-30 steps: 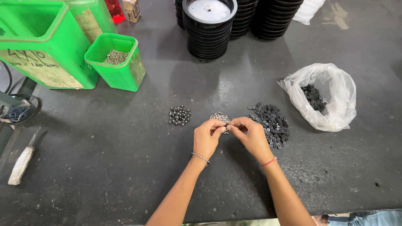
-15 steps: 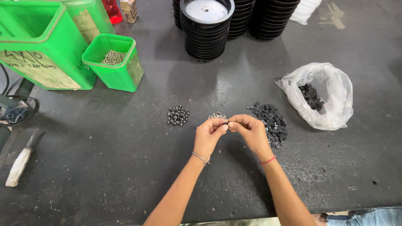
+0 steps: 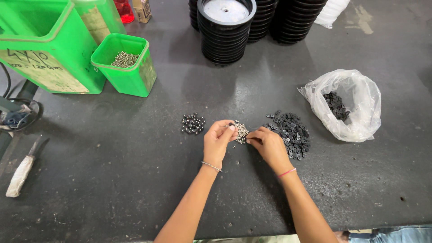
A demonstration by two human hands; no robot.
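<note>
Both hands work over the small pile of silver screws (image 3: 241, 131) at mid-table. The left hand (image 3: 218, 141) pinches something tiny between thumb and forefinger — too small to name. The right hand (image 3: 269, 145) has its fingers curled at the pile; what they hold, I cannot tell. Black washers (image 3: 290, 131) lie at three o'clock, finished pieces (image 3: 193, 123) at nine. This looks like assembly — fine alignment matters.
</note>
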